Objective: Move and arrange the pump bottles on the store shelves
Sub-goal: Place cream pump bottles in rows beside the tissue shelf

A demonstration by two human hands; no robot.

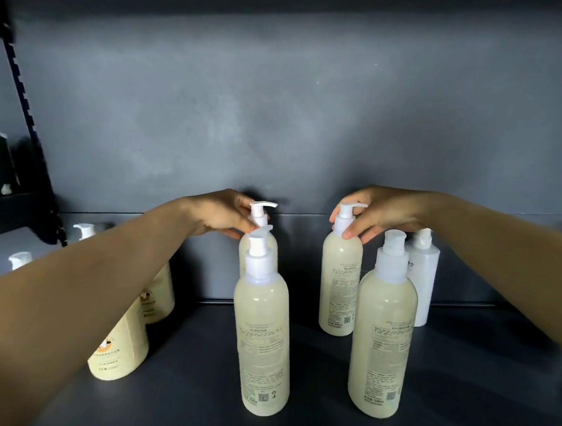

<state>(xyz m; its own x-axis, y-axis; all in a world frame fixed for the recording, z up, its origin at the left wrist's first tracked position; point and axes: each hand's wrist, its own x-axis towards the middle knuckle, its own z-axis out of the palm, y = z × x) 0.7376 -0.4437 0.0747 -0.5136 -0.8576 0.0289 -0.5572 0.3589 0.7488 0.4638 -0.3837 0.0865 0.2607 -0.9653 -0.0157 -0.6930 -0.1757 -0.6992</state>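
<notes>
Both arms are reaching forward over a dark shelf (328, 394) toward the back row of pump bottles. The left hand (222, 213) is holding the neck of the rear left bottle (273, 245), with its fingers curled around the white pump just under the nozzle. This bottle is standing upright near the grey back wall (278, 115) and is mostly hidden behind the front left bottle (263, 335), which is standing upright just in front of it. The right hand (375, 216) is gripping the rear right bottle (339, 281) at its pump collar; the thumb is lying on the front of the neck and the other fingers are wrapping behind it. This bottle is also standing upright on the shelf, near the back wall.

The front right bottle (382, 342) is standing upright nearer to the camera, to the right of the rear right bottle and partly covering a white square bottle (424, 279) behind it. All four round bottles are showing a pale yellow liquid and printed back labels.

Under the left forearm, two cream bottles (126, 351) with coloured labels are standing one behind the other. Farther left, two white pump tops (85, 230) are showing, and a dark slotted upright (27, 118) is rising at the edge of the shelf.
</notes>
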